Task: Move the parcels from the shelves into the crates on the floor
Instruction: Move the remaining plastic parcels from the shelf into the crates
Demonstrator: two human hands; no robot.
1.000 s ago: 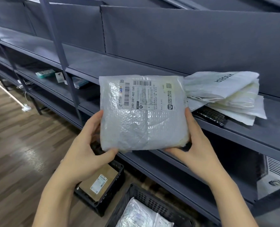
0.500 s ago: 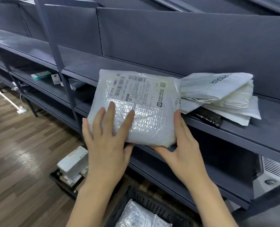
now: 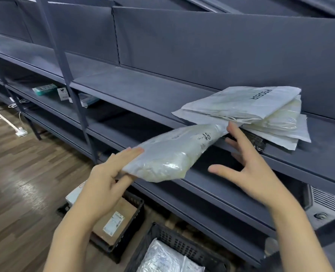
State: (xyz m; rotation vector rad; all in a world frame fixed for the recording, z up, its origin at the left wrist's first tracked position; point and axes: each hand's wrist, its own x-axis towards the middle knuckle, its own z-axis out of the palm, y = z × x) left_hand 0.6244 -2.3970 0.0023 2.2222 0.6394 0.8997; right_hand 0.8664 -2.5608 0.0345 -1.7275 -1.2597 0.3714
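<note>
Currently left hand (image 3: pixel 104 179) pinches the bubble-wrap parcel (image 3: pixel 174 152) at its near-left end; right hand (image 3: pixel 249 165) spread, fingertip possibly touching its far end.

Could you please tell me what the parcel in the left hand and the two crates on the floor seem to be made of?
Parcel: likely a glossy bubble-wrap plastic mailer; it is translucent, crinkled and sags. Left crate and near crate: probably black moulded plastic, given their matte perforated lattice walls.

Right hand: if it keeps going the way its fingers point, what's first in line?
Likely the white mailer stack on the shelf: the right hand is open, fingertips just short of its near edge. Depth unclear.
</note>
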